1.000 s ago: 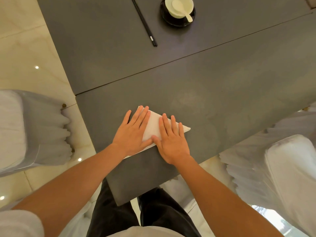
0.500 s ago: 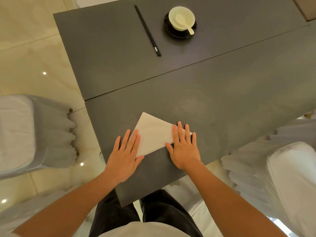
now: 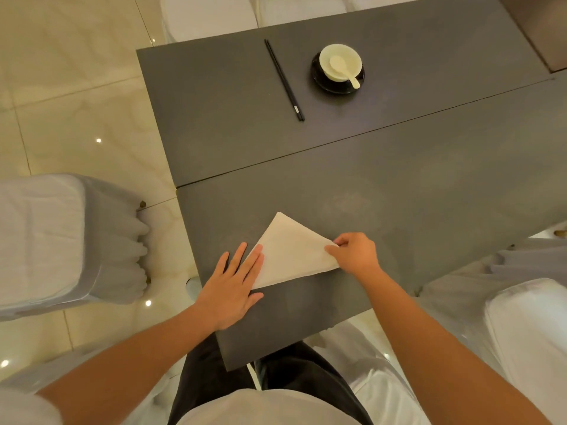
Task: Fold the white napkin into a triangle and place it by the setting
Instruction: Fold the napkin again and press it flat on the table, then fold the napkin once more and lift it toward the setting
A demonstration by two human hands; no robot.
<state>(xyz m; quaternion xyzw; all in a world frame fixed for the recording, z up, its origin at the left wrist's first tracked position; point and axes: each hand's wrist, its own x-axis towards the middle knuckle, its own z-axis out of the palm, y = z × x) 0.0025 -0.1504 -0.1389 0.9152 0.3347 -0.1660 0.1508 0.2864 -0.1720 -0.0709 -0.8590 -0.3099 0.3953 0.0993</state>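
Note:
The white napkin [image 3: 291,253] lies folded into a triangle on the near part of the dark grey table [image 3: 399,185]. My left hand [image 3: 233,286] rests flat with spread fingers, its fingertips on the napkin's left edge. My right hand [image 3: 356,253] pinches the napkin's right corner between thumb and fingers. The setting sits at the far end: black chopsticks [image 3: 283,79] and a pale bowl with a spoon [image 3: 340,64] on a black saucer [image 3: 320,78].
White-covered chairs stand to the left [image 3: 61,240], to the right [image 3: 527,317] and beyond the table's far end. A seam [image 3: 368,138] runs across the table between the two tops. Glossy tiled floor lies on the left.
My left hand slid off the napkin toward its left edge. My right hand went from flat on the napkin to pinching its right corner. The view tilted up, showing more of the far table.

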